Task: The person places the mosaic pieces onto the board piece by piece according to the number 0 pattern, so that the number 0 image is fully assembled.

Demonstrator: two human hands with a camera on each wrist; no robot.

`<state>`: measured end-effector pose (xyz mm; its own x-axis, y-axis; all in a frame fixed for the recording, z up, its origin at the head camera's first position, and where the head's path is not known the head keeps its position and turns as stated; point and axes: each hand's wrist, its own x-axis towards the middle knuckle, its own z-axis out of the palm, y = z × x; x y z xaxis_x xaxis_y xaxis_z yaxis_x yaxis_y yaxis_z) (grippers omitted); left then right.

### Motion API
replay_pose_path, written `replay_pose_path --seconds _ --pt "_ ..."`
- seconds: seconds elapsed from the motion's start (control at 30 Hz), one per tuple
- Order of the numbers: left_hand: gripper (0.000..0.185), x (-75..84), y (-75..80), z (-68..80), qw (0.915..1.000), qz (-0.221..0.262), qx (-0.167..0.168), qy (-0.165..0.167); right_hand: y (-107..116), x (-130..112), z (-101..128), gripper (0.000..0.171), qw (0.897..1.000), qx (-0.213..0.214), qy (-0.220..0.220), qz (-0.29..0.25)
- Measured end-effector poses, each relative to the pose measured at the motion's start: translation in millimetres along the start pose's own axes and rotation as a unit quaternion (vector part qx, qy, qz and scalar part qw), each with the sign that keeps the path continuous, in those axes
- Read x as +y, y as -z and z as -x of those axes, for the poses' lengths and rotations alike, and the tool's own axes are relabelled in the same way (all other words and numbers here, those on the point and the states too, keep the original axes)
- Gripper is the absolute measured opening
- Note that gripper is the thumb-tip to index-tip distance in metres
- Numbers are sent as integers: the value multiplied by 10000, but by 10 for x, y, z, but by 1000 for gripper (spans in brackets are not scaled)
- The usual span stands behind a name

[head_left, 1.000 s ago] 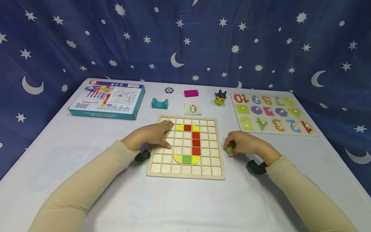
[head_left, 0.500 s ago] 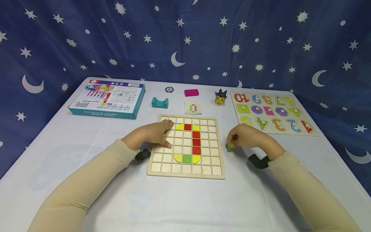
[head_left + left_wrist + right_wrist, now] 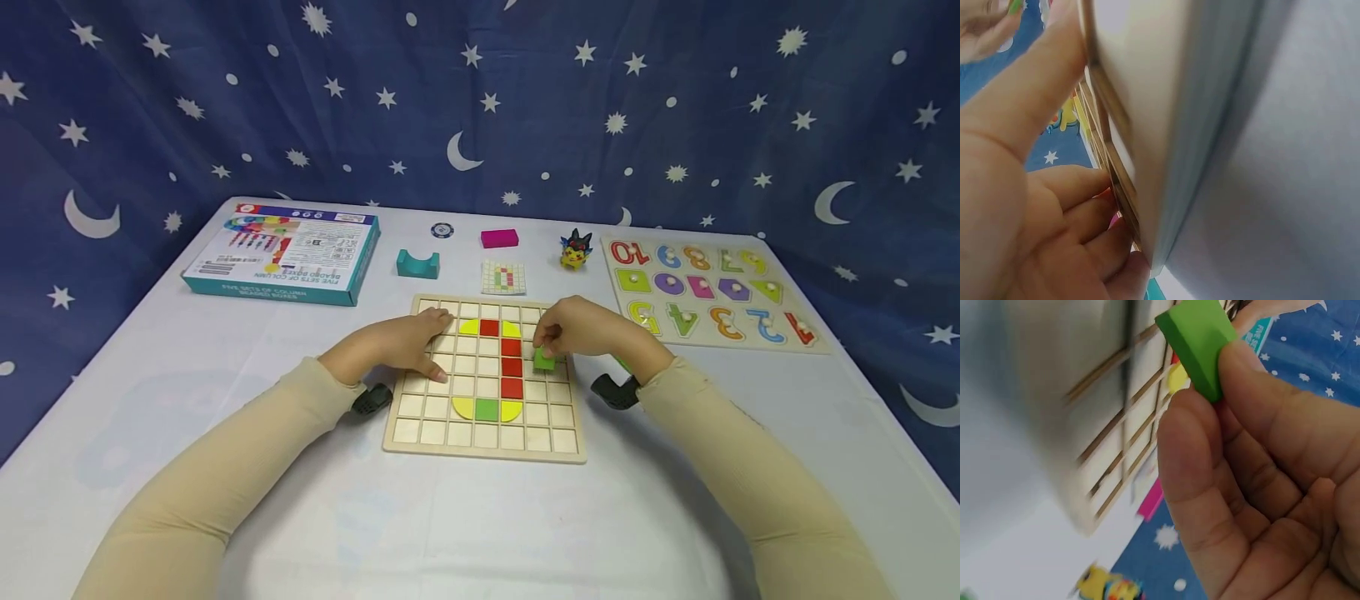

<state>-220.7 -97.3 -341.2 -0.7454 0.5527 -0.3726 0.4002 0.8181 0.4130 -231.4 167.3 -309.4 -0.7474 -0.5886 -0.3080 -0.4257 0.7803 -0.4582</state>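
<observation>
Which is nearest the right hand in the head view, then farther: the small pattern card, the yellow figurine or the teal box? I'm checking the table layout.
From the right hand:
1. Small pattern card, just beyond the grid board.
2. Yellow figurine, farther back, slightly farther.
3. Teal box, far left.

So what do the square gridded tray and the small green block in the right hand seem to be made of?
The square gridded tray looks like pale unfinished wood: light tan, matte, with thin raised slats between the cells. The small green block, pinched by the right hand, looks like painted wood, though possibly plastic: flat, even green, crisp edges, matte.
</observation>
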Motion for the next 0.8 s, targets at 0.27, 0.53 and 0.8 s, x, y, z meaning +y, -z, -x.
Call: replay_pose_path --seconds 0.27,0.53,0.8 --pt "97 -23 -6 -25 9999 -85 -15 -61 -47 -236 -399 8 9999 -95 58 -120" --pt "98 -9 10 -23 9999 -153 -42 -57 -96 -373 -667 9 9995 -88 155 -258" --pt "98 -25 6 -26 9997 -210 -75 -67 -134 -479 -833 7 9993 -260 217 -176"
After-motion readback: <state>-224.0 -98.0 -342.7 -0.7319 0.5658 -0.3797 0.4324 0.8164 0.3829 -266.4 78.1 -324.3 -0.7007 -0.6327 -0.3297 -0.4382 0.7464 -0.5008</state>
